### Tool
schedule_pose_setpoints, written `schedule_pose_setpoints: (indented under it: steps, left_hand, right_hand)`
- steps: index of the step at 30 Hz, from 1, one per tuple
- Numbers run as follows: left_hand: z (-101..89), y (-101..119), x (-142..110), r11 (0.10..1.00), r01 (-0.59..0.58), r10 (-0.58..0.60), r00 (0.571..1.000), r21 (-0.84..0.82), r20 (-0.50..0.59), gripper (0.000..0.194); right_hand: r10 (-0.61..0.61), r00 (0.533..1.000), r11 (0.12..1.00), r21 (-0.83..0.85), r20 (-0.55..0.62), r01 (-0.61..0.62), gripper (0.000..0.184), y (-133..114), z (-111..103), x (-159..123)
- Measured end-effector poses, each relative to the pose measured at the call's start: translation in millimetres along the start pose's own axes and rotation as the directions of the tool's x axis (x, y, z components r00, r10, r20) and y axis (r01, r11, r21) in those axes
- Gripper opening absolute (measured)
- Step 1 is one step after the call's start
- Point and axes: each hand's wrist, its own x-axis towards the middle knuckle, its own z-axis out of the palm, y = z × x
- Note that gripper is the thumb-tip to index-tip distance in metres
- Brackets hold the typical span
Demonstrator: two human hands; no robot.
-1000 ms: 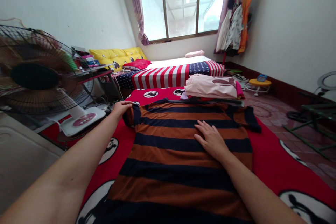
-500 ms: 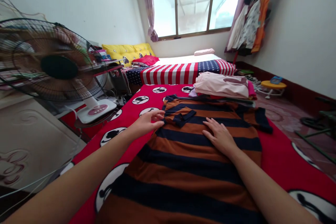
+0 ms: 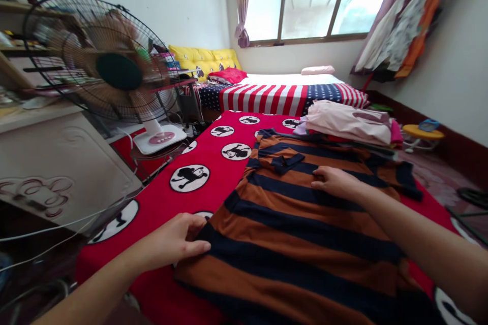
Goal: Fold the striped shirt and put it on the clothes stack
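Observation:
A short-sleeved shirt (image 3: 290, 223) with wide brown and navy stripes lies spread out in front of me, its small dark-edged chest flap (image 3: 287, 161) towards the far end. At its left edge is my left hand (image 3: 177, 241), thumb over the cloth and apart from the bent fingers. My right hand (image 3: 339, 183) rests on or just above the shirt's upper middle, fingers loosely curled, and no bunched cloth shows in it. Beneath the shirt is a red cover (image 3: 213, 162) with white circles and black monkey figures.
Folded clothes (image 3: 346, 122) are stacked beyond the shirt, a pale pink one on top. On the left a fan (image 3: 120, 71) stands near a cabinet (image 3: 64, 172). Behind is a bed with a stars-and-stripes cover (image 3: 263, 97). A yellow stool (image 3: 423, 132) stands at right.
My left hand has moved from near the shirt's upper left down along its left side. My right hand has gone from lying flat to curled fingers. The view has shifted left.

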Motion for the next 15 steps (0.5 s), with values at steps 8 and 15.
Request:
schedule_pose_setpoints:
  steps: [8,15]
  left_hand:
    - [10.5,5.6,-20.8,0.877,-0.089,0.099,0.995,-0.473,-0.002,0.042]
    - [29.0,13.1,-47.4,0.950,-0.030,0.005,0.997,-0.311,-0.081,0.056]
  right_hand:
    - [-0.035,0.986,0.993,0.107,-0.161,0.053,0.042,-86.5,11.7,17.5]
    - [0.361,0.901,0.889,0.380,-0.240,-0.255,0.084,-109.1,14.1,46.9]
